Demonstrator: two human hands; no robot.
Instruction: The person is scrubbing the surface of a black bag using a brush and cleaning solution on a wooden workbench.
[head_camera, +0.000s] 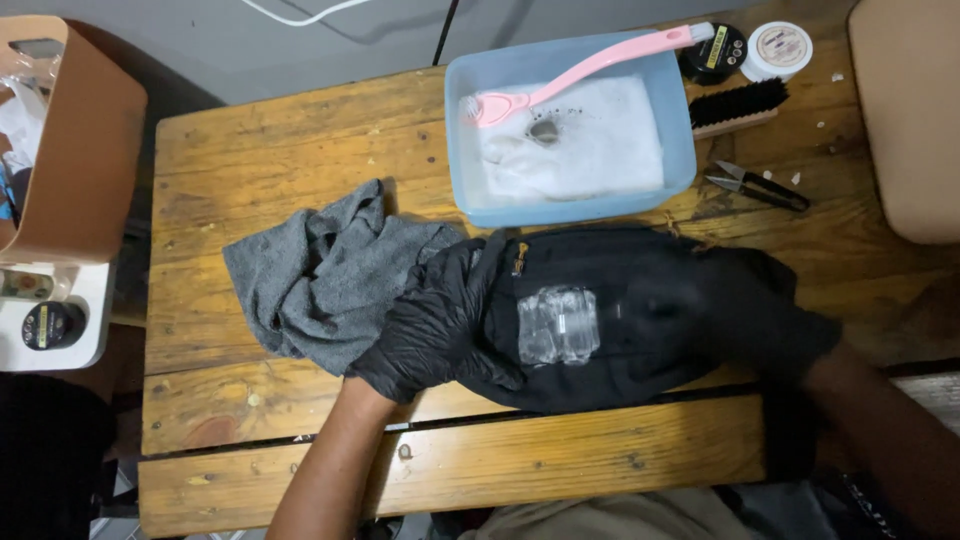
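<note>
Lying crosswise before the blue basin (680, 150) — black shoe (600, 320), long axis left-right; gloved left hand (440, 325) gripping its left end, right hand (770, 320) seemingly tucked inside — grip untellable; grey cloth (320, 280) lying left of basin.

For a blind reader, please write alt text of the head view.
Two black-gloved hands, left and right, hold a black bag on a wooden table, beside a grey cloth. Behind lies a blue tub with a pink brush.
</note>
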